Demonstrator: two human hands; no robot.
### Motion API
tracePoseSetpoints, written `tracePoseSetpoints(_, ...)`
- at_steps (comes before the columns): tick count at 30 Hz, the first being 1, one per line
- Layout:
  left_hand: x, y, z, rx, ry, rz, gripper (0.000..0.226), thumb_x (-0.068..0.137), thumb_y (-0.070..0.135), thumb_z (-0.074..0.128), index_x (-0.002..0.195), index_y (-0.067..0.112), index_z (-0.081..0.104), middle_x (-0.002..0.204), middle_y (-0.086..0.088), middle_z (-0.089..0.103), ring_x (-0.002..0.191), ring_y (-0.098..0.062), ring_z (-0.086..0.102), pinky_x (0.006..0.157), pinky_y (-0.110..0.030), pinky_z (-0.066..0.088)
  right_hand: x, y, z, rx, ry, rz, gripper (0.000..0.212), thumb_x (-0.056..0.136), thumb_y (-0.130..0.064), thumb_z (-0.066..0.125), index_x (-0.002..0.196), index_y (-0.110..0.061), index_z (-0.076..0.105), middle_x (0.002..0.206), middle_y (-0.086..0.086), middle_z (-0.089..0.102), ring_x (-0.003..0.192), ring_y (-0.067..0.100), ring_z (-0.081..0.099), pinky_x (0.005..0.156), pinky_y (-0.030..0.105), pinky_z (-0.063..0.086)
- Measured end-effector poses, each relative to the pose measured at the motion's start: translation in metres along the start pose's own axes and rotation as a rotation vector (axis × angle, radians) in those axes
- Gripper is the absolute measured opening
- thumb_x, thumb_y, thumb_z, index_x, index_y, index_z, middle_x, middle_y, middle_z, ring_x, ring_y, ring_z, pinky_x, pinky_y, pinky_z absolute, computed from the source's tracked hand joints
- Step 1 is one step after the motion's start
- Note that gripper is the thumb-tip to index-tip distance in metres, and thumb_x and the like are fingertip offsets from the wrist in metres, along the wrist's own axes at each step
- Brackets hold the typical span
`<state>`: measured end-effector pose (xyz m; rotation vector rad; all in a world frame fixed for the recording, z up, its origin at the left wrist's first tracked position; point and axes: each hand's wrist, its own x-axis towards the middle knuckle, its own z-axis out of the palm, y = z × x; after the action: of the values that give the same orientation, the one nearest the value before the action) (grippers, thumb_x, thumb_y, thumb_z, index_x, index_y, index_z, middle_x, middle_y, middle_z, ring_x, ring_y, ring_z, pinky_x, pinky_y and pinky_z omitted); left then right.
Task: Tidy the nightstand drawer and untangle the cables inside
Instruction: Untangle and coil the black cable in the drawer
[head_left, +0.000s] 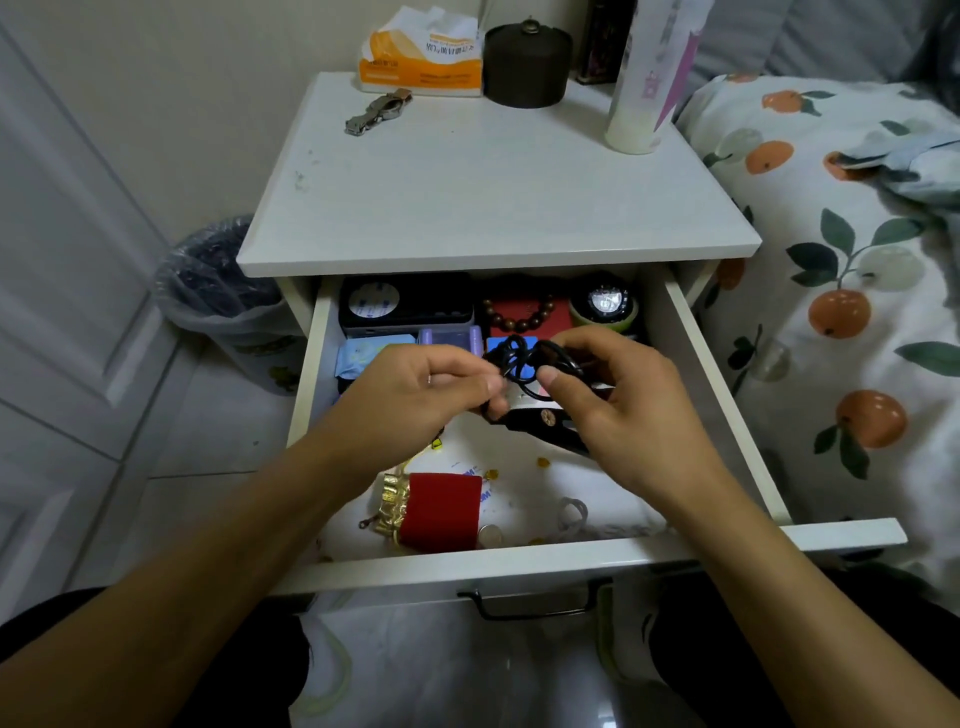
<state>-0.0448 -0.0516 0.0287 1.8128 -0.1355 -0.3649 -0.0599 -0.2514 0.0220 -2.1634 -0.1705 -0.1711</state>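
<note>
The white nightstand drawer (587, 553) stands pulled open. Above its middle, both hands hold a tangled black cable (515, 358). My left hand (421, 395) pinches one part of it between thumb and fingers. My right hand (602, 395) grips the looped bundle from the right. Under the hands lies a black tool with a round rivet (545, 418), partly hidden. At the drawer's back sit a black box (405, 306), a brown bead bracelet (519, 314) on a red box, and a round watch case (605, 306). A red pouch (441, 512) lies at the front.
On the nightstand top (467, 182) are a tissue pack (421, 57), a metal watch (376, 111), a dark round jar (527, 65) and a white bottle (644, 88). A lined bin (223, 291) stands left. A bed with an orange-print cover (841, 312) is right.
</note>
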Motion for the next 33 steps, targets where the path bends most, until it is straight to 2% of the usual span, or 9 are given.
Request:
tracePoseSetpoints(3, -0.002, 0.001, 0.007, 0.093, 0.052, 0.031, 0.011, 0.094, 0.020, 0.062, 0.091, 0.018, 0.073, 0.080, 0.003, 0.076, 0.090, -0.044, 0.063, 0.077, -0.049, 0.051, 0.001, 0.002, 0.000, -0.058, -0.032, 0.023, 0.021, 0.091, -0.023, 0.066, 0.112, -0.025, 0.066, 0.102, -0.018, 0.067, 0.095, -0.002, 0.061, 0.075, 0.004, 0.044)
tracePoseSetpoints(6, -0.002, 0.002, 0.007, 0.077, 0.040, 0.061, 0.010, 0.092, 0.013, 0.064, 0.088, 0.012, 0.073, 0.075, -0.002, 0.074, 0.072, -0.021, 0.070, 0.061, -0.023, 0.052, -0.001, 0.002, -0.001, -0.047, -0.015, -0.011, 0.028, 0.090, -0.017, 0.068, 0.117, -0.022, 0.067, 0.108, -0.013, 0.068, 0.101, -0.002, 0.062, 0.085, 0.005, 0.045)
tracePoseSetpoints(8, -0.003, 0.003, 0.007, -0.002, 0.034, 0.047, 0.009, 0.090, 0.009, 0.067, 0.086, 0.008, 0.074, 0.073, -0.006, 0.074, 0.065, -0.012, 0.069, 0.061, -0.012, 0.049, -0.002, -0.001, 0.000, -0.033, 0.018, -0.066, 0.027, 0.088, -0.013, 0.070, 0.113, -0.021, 0.069, 0.105, -0.011, 0.069, 0.099, 0.001, 0.063, 0.086, 0.010, 0.047)
tracePoseSetpoints(13, -0.002, 0.005, 0.006, -0.145, 0.065, -0.030, 0.009, 0.087, 0.011, 0.071, 0.081, 0.007, 0.077, 0.072, -0.009, 0.073, 0.061, -0.015, 0.066, 0.065, -0.025, 0.058, -0.003, -0.004, 0.004, -0.073, 0.082, -0.226, 0.024, 0.085, -0.007, 0.072, 0.108, -0.015, 0.070, 0.093, -0.007, 0.064, 0.085, 0.001, 0.058, 0.075, 0.008, 0.040)
tracePoseSetpoints(18, -0.003, 0.003, 0.007, -0.221, 0.142, -0.099, 0.006, 0.085, 0.008, 0.073, 0.087, 0.003, 0.073, 0.076, -0.013, 0.074, 0.063, -0.020, 0.066, 0.078, -0.042, 0.060, -0.005, -0.003, 0.009, -0.060, 0.069, -0.288, 0.026, 0.083, -0.002, 0.073, 0.108, -0.010, 0.070, 0.092, -0.002, 0.064, 0.084, 0.008, 0.059, 0.075, 0.017, 0.045)
tracePoseSetpoints(23, -0.004, 0.004, 0.009, -0.281, 0.161, -0.051, 0.018, 0.086, 0.011, 0.073, 0.102, 0.006, 0.068, 0.081, -0.012, 0.075, 0.068, -0.019, 0.068, 0.070, -0.027, 0.059, -0.004, -0.003, 0.010, 0.040, 0.074, -0.149, 0.025, 0.086, -0.009, 0.071, 0.108, -0.017, 0.067, 0.100, -0.009, 0.068, 0.094, 0.007, 0.064, 0.083, 0.025, 0.051)
tracePoseSetpoints(28, -0.005, 0.002, 0.008, -0.033, 0.078, 0.011, 0.017, 0.095, 0.023, 0.061, 0.086, 0.015, 0.073, 0.082, 0.006, 0.076, 0.080, 0.001, 0.068, 0.070, -0.003, 0.044, -0.004, 0.002, 0.008, 0.174, 0.105, -0.021, 0.025, 0.087, -0.012, 0.070, 0.107, -0.027, 0.067, 0.100, -0.015, 0.070, 0.098, 0.004, 0.066, 0.088, 0.029, 0.055)
tracePoseSetpoints(30, -0.005, 0.003, 0.009, 0.001, 0.088, 0.036, 0.018, 0.095, 0.021, 0.061, 0.083, 0.015, 0.073, 0.079, 0.005, 0.075, 0.080, 0.000, 0.068, 0.073, -0.006, 0.045, -0.002, 0.004, 0.007, 0.191, 0.093, -0.005, 0.024, 0.088, -0.012, 0.070, 0.108, -0.025, 0.068, 0.101, -0.013, 0.071, 0.099, 0.007, 0.067, 0.090, 0.035, 0.055)
tracePoseSetpoints(33, -0.003, 0.002, 0.012, 0.001, 0.151, 0.048, 0.016, 0.095, 0.021, 0.062, 0.084, 0.014, 0.071, 0.075, 0.000, 0.073, 0.070, -0.020, 0.063, 0.072, -0.023, 0.048, 0.000, 0.003, 0.006, 0.189, 0.089, -0.042, 0.024, 0.087, -0.015, 0.069, 0.108, -0.026, 0.069, 0.102, -0.011, 0.070, 0.099, 0.012, 0.067, 0.088, 0.041, 0.055)
